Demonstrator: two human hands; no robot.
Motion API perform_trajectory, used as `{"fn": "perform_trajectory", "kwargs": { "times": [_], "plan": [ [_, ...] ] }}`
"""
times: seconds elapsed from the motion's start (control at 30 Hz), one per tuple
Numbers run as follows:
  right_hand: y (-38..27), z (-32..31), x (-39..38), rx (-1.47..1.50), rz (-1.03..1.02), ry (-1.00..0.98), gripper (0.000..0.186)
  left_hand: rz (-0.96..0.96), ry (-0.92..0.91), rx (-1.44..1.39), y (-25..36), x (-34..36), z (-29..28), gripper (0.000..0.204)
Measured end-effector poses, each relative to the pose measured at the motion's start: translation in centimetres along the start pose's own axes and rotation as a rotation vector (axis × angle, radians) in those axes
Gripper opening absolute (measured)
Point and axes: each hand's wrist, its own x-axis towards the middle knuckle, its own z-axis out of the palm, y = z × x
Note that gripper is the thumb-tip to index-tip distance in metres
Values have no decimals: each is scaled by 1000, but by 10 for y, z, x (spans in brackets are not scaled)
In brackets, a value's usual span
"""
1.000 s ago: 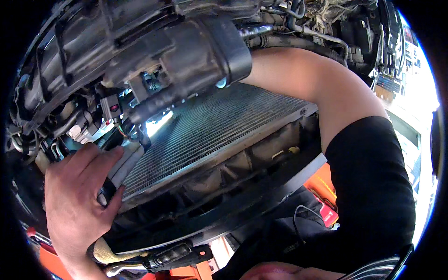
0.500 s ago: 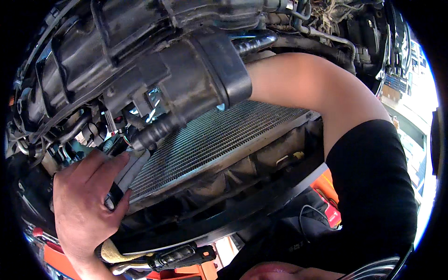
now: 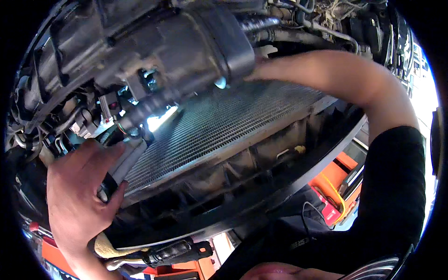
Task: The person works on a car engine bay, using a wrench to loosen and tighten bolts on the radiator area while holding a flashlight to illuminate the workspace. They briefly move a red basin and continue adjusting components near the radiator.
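Note:
My left hand is at the left end of a finned radiator core. Its thumb and fingers bend around a grey tube-like part there. My right forearm reaches in from the right above the core. The right hand itself is blurred or hidden behind a black plastic housing, so its fingers do not show. Below the housing's hose end, a bright white strip of light shines beside the core. Connectors and wires sit just above my left hand.
A dark plastic front frame curves along the core's near side. Below lie a yellow cloth, a dark-handled tool and orange surfaces. A red-and-yellow object stands lower right. Pipes and wiring crowd the far right.
My right forearm has drawn out to the right, and more of it shows beside the housing. The white light has come into sight under the hose. My left hand stays at the grey part.

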Motion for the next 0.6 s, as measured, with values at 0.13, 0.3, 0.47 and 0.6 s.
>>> {"fn": "perform_trajectory", "kwargs": {
  "times": [0.13,0.3,0.47,0.6],
  "plan": [
    [-69,-70,8,138,147,-317,27,-61,-41,-8,3,-1,3,57],
    [-58,-102,-6,-269,-4,-361,33,11,-23,28,3,2,4,59],
    [-48,-194,-73,-422,-223,-144,35,-28,-18,4,6,-2,5,59],
    [-103,-280,-115,-306,150,-232,20,-20,-34,-9,6,1,-1,56]
  ]
}}
